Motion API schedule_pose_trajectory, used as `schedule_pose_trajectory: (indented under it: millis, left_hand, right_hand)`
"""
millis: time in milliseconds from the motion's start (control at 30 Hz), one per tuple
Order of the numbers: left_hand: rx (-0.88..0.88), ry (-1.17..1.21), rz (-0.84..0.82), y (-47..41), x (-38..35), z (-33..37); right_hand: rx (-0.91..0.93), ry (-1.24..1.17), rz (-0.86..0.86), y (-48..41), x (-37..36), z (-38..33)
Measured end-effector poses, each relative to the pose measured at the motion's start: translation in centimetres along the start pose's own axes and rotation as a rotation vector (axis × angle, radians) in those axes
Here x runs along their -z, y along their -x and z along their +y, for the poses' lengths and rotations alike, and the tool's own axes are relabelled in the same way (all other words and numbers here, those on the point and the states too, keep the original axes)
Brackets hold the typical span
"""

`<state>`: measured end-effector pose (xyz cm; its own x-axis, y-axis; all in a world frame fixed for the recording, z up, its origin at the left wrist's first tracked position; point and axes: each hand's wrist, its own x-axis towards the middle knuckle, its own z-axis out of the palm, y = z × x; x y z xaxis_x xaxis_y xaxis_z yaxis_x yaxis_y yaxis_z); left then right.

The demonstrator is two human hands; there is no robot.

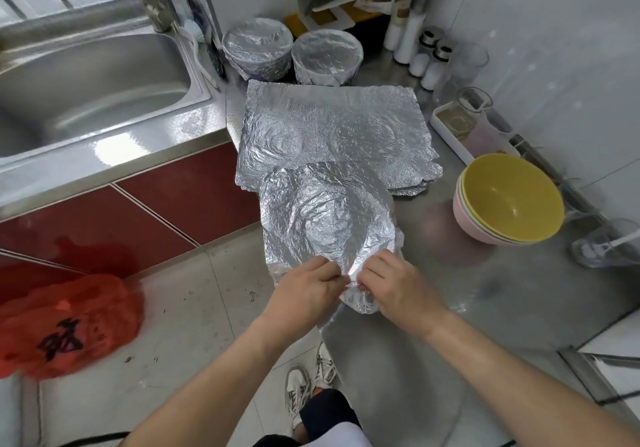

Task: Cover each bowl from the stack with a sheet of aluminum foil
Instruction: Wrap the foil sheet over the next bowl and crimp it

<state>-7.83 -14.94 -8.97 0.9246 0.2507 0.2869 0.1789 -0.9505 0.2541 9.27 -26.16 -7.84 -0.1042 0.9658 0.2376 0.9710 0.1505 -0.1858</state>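
Note:
A bowl draped in a crumpled foil sheet (pixel 325 214) sits at the near edge of the steel counter (pixel 519 301); the bowl itself is hidden under the foil. My left hand (pixel 304 290) and my right hand (pixel 391 284) pinch the foil's near edge side by side. Behind it lies a pile of flat foil sheets (pixel 332 128). Two foil-covered bowls (pixel 257 46) (pixel 327 55) stand at the back. To the right is a stack of bowls (pixel 509 200), yellow on top, pink at the bottom.
A steel sink (pixel 86 76) with a tap lies to the left. Spice jars (pixel 429 62), a glass (pixel 469 62) and a tray with jugs (pixel 460 124) line the right wall. Another glass (pixel 606 245) stands at far right. A red bag (pixel 65 325) lies on the floor.

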Motion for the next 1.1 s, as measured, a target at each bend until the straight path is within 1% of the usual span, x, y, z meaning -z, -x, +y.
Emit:
schedule_pose_trajectory:
  millis: [100, 200, 267, 333, 467, 533, 567, 633, 700, 733, 800, 900, 967, 1100]
  left_hand:
    - [0.078, -0.016, 0.029, 0.0, -0.2, 1.2]
    - [0.119, -0.005, 0.015, 0.1, -0.3, 2.3]
    - [0.116, 0.020, 0.017, 0.0, 0.0, 2.4]
    - [0.100, 0.034, 0.031, -0.1, 0.6, 2.2]
    - [0.092, 0.054, 0.069, 0.1, 1.2, 1.5]
    - [0.099, 0.046, 0.066, 0.5, 1.1, 1.2]
    - [0.101, 0.042, 0.064, 0.6, 1.0, 1.0]
    - [0.103, 0.033, 0.060, 0.7, 0.9, 1.0]
    - [0.101, 0.010, 0.063, 0.7, 0.8, 1.2]
    - [0.097, -0.003, 0.066, 0.6, 0.7, 1.3]
    - [0.086, -0.022, 0.061, 0.5, 0.3, 1.5]
    - [0.103, -0.009, 0.054, 0.2, -0.3, 1.9]
    - [0.122, 0.000, 0.053, 0.1, -0.6, 2.2]
    - [0.102, 0.009, 0.057, 0.2, -0.5, 2.3]
  right_hand:
    - [0.062, 0.007, -0.005, -0.2, 0.6, 0.6]
    - [0.033, -0.040, -0.062, 0.5, 0.8, 1.6]
    - [-0.025, -0.082, -0.095, 1.0, 1.1, 2.1]
    - [-0.093, -0.092, -0.092, 1.2, 1.7, 2.1]
    - [-0.263, -0.087, 0.047, 1.0, 2.5, 0.4]
    - [-0.398, -0.126, 0.105, 0.8, 2.2, -0.8]
    - [-0.513, -0.167, 0.129, 0.6, 2.1, -1.3]
    - [-0.802, -0.282, 0.139, 0.3, 2.0, -1.7]
    - [-1.024, -0.330, 0.032, -0.1, 2.0, -1.6]
    - [-1.078, -0.324, -0.040, -0.3, 1.9, -1.5]
    - [-1.132, -0.319, -0.125, -0.7, 1.8, -1.7]
    - [-1.166, -0.348, -0.149, -1.4, 1.9, -1.5]
    - [-1.161, -0.343, -0.163, -1.9, 2.2, -1.2]
    - [-1.098, -0.302, -0.189, -2.4, 2.1, -0.5]
